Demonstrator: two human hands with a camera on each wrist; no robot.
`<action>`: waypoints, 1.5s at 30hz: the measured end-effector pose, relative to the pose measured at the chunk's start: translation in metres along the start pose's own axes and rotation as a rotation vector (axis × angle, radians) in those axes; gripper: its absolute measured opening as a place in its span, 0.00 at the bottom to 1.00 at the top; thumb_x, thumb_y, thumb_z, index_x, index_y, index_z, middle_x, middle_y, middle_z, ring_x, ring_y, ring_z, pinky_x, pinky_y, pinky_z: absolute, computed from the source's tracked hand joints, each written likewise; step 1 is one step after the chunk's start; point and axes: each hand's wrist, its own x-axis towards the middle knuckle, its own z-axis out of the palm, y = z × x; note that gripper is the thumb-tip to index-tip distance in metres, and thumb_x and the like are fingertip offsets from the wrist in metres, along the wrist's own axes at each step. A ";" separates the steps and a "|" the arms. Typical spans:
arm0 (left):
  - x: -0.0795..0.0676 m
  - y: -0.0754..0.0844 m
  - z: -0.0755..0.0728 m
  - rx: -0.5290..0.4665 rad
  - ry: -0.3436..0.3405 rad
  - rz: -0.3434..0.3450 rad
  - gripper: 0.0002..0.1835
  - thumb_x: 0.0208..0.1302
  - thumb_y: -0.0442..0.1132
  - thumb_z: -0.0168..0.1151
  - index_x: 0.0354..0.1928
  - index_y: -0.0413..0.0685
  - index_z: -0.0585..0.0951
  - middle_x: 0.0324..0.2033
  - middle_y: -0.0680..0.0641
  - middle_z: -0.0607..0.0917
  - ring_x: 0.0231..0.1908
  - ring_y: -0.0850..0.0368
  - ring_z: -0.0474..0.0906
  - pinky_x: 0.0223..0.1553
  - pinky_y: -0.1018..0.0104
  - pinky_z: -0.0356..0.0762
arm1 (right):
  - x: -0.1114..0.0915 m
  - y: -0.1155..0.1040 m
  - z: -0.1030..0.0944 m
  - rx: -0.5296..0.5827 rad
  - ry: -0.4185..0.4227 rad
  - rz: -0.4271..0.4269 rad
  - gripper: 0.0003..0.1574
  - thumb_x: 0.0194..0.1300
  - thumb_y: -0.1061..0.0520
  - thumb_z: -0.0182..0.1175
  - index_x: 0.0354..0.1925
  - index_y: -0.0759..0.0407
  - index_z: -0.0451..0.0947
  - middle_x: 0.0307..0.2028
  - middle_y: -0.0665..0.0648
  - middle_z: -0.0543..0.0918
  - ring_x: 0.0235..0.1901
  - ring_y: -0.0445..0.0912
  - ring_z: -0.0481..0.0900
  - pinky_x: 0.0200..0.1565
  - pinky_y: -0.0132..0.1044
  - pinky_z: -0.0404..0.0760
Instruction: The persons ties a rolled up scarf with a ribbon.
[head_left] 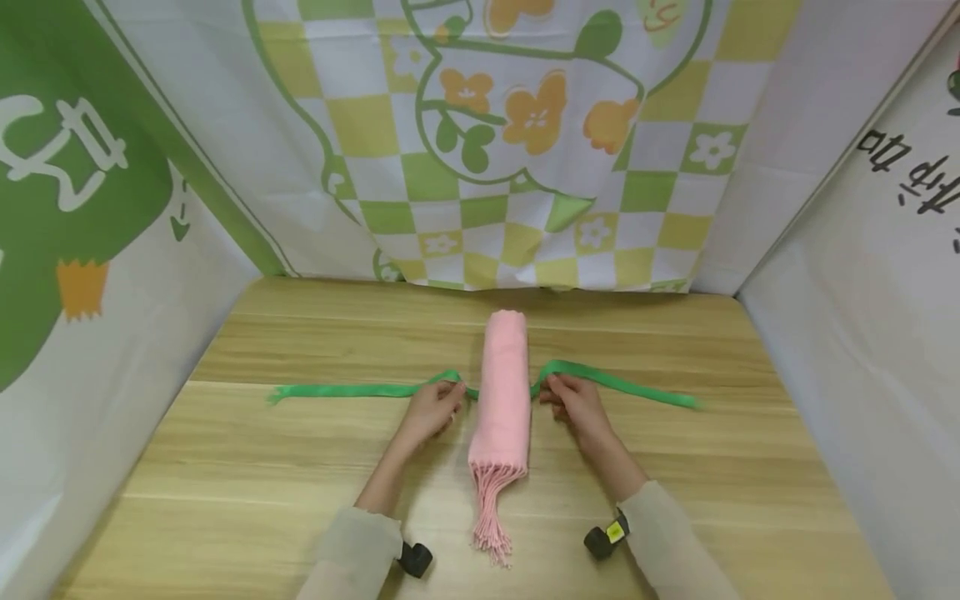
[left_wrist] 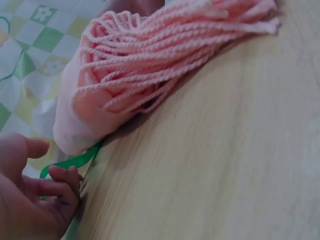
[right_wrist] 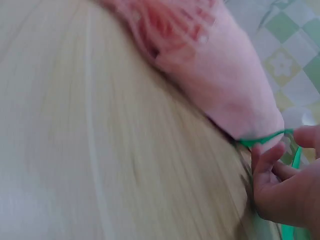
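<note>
A pink scarf (head_left: 505,400), rolled into a long bundle, lies lengthwise on the table with its twisted fringe (head_left: 491,512) toward the person. Crosswise under its middle runs a green ribbon (head_left: 345,390), coming out on both sides. My left hand (head_left: 433,408) grips the ribbon just left of the roll, fingers curled at it in the left wrist view. On the other side, my right hand (head_left: 577,407) pinches the ribbon close to the scarf. In the right wrist view the thumb and fingers meet around the green strip (right_wrist: 265,138). Both frayed ribbon ends trail outward on the table.
The wooden table (head_left: 225,483) stretches around the scarf on all sides. A checked, flower-printed cloth (head_left: 517,225) hangs at the table's back edge. White and green printed panels (head_left: 67,350) stand at left and right. Each wrist wears a small black camera (head_left: 415,558).
</note>
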 end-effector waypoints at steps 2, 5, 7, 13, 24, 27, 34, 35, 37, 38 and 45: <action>0.001 0.001 0.002 -0.105 -0.014 -0.021 0.19 0.76 0.44 0.53 0.45 0.30 0.77 0.19 0.53 0.72 0.12 0.66 0.58 0.13 0.75 0.55 | 0.000 -0.002 0.002 0.108 -0.013 0.010 0.26 0.73 0.65 0.49 0.66 0.76 0.66 0.52 0.65 0.83 0.38 0.35 0.80 0.35 0.24 0.77; 0.001 0.003 0.006 -0.212 -0.013 -0.048 0.17 0.76 0.43 0.54 0.44 0.31 0.76 0.15 0.57 0.65 0.13 0.67 0.55 0.15 0.75 0.53 | 0.000 -0.005 0.006 0.274 -0.033 0.038 0.35 0.70 0.69 0.45 0.74 0.72 0.54 0.71 0.70 0.65 0.50 0.37 0.76 0.57 0.31 0.76; 0.002 0.003 0.008 -0.258 0.016 -0.040 0.17 0.76 0.43 0.54 0.45 0.31 0.78 0.15 0.56 0.70 0.12 0.67 0.53 0.14 0.75 0.52 | 0.000 -0.008 0.009 0.352 -0.052 0.059 0.37 0.72 0.68 0.45 0.76 0.70 0.48 0.73 0.69 0.60 0.56 0.40 0.73 0.69 0.37 0.67; 0.006 0.005 0.017 -0.300 0.166 0.051 0.16 0.75 0.38 0.55 0.34 0.31 0.81 0.54 0.37 0.85 0.11 0.68 0.53 0.14 0.76 0.54 | 0.004 -0.013 0.024 0.522 0.065 0.098 0.23 0.74 0.64 0.52 0.65 0.65 0.67 0.44 0.52 0.84 0.53 0.45 0.76 0.75 0.47 0.60; 0.010 0.011 0.025 -0.373 0.307 0.062 0.16 0.76 0.38 0.52 0.41 0.29 0.83 0.54 0.37 0.85 0.52 0.53 0.82 0.46 0.72 0.80 | 0.008 -0.024 0.031 0.587 0.116 0.067 0.29 0.78 0.57 0.47 0.71 0.69 0.60 0.64 0.66 0.76 0.71 0.57 0.68 0.72 0.46 0.66; 0.013 0.012 0.024 -0.396 0.326 0.069 0.16 0.76 0.36 0.51 0.51 0.30 0.81 0.52 0.34 0.85 0.51 0.46 0.85 0.45 0.68 0.84 | 0.006 -0.026 0.030 0.543 0.118 0.039 0.28 0.78 0.58 0.48 0.70 0.70 0.62 0.66 0.69 0.71 0.69 0.58 0.69 0.71 0.47 0.68; 0.017 0.019 0.022 -0.318 0.332 0.116 0.13 0.76 0.37 0.52 0.48 0.30 0.77 0.46 0.31 0.87 0.44 0.45 0.88 0.40 0.71 0.86 | 0.005 -0.027 0.028 0.459 0.147 -0.009 0.26 0.78 0.59 0.48 0.68 0.70 0.65 0.66 0.73 0.70 0.66 0.58 0.73 0.63 0.44 0.76; 0.017 0.020 0.022 -0.307 0.329 0.126 0.13 0.76 0.37 0.53 0.46 0.31 0.77 0.45 0.31 0.87 0.44 0.45 0.88 0.40 0.70 0.86 | 0.005 -0.027 0.027 0.450 0.151 -0.019 0.26 0.78 0.59 0.47 0.68 0.70 0.65 0.66 0.73 0.70 0.66 0.58 0.73 0.63 0.43 0.77; 0.017 0.022 0.022 -0.291 0.324 0.139 0.12 0.75 0.36 0.53 0.45 0.30 0.77 0.44 0.31 0.87 0.42 0.44 0.89 0.39 0.69 0.86 | 0.005 -0.027 0.027 0.428 0.159 -0.041 0.26 0.78 0.59 0.47 0.68 0.71 0.65 0.66 0.74 0.70 0.65 0.59 0.74 0.62 0.42 0.78; 0.017 0.023 0.022 -0.286 0.321 0.149 0.12 0.75 0.35 0.53 0.45 0.29 0.78 0.43 0.30 0.87 0.42 0.44 0.89 0.38 0.68 0.86 | 0.004 -0.027 0.027 0.421 0.165 -0.052 0.25 0.78 0.60 0.47 0.67 0.72 0.65 0.65 0.74 0.71 0.65 0.59 0.74 0.61 0.42 0.78; 0.022 0.032 0.023 -0.201 0.308 0.233 0.13 0.70 0.34 0.60 0.45 0.27 0.83 0.37 0.30 0.88 0.33 0.41 0.88 0.23 0.72 0.81 | 0.001 -0.032 0.029 0.323 0.182 -0.131 0.24 0.76 0.62 0.51 0.63 0.75 0.69 0.61 0.77 0.74 0.53 0.51 0.85 0.57 0.42 0.81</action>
